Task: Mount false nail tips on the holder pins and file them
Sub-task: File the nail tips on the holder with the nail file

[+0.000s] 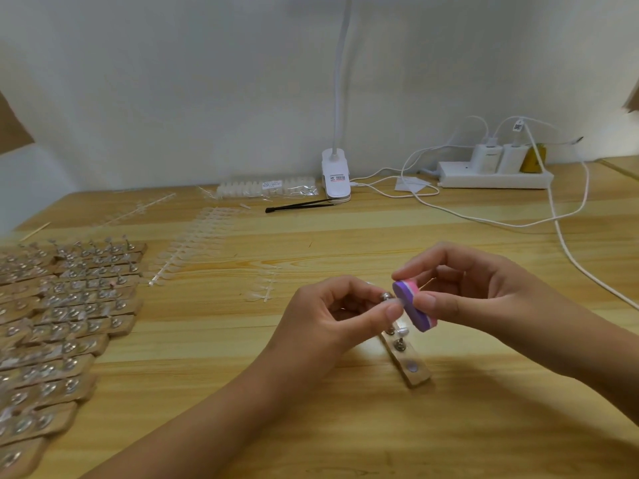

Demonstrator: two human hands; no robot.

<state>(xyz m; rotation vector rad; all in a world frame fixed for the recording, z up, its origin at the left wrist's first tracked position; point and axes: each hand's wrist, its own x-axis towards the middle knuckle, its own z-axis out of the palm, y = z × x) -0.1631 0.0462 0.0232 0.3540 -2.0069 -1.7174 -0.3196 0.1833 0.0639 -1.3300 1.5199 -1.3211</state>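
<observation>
Clear plastic false nail tip (397, 301) is up in the air, above the middle of the worktop (380, 444) and a bit toward its right edge. It is small and see-through, so it is hard to see well. The left hand (332, 312) pinches it between thumb and pointing finger, along with the small silver metal pin (384, 296) it seems to sit on. The other fingers are curled in.

The right hand (477, 288) is just to the right of the tip. It holds a little foam file block with purple, white and pink layers (411, 309) tight between thumb and fingers. The block's long side runs from far-left to near-right, and its purple face looks toward the tip. That face seems to touch the tip, or is right next to it. So I think the file must rub leftward on the tip, and the right hand does the rubbing.

Under the hands, a short light wooden holder strip (413, 366) lies on the worktop with a few pins standing in it. A big pile of the same wooden strips (62, 323) lies by the left edge. Rows of spare clear tips (193, 250) lie toward the far edge.
</observation>
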